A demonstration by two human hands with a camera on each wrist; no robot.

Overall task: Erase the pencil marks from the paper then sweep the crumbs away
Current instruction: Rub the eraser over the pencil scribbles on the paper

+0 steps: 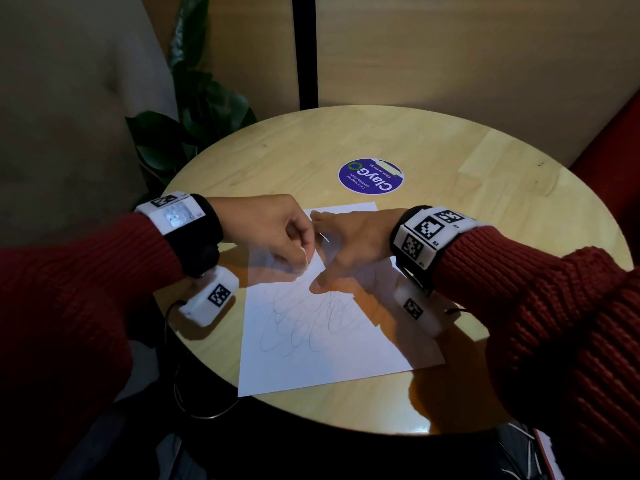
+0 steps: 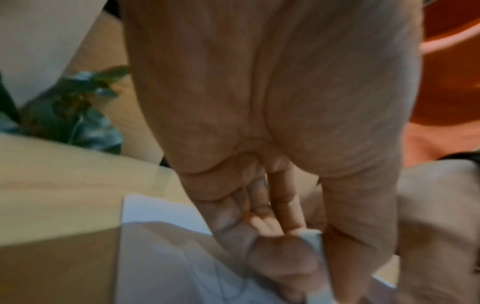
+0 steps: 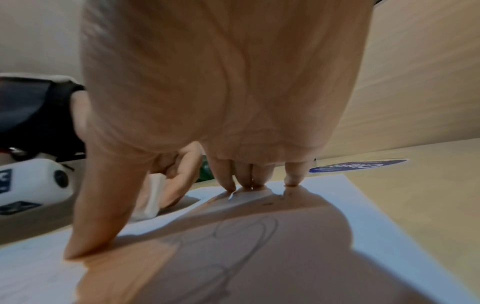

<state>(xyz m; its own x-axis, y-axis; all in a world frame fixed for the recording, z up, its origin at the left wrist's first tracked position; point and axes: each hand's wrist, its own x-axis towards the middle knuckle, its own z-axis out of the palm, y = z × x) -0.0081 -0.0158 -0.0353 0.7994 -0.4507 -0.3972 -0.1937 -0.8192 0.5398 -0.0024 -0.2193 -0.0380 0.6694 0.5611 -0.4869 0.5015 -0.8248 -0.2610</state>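
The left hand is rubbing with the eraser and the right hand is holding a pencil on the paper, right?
Not quite. The right hand holds no pencil: the right wrist view shows its fingertips and thumb spread and pressing the paper flat. The rest is right: the left hand grips the white eraser on the paper.

head: above, looking down | wrists: close, along fingers | shared: paper [image 1: 322,344]

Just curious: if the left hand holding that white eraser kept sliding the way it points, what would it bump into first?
Most likely the right hand, pressed flat on the paper just beyond the left hand; the gap looks small, though depth is uncertain.
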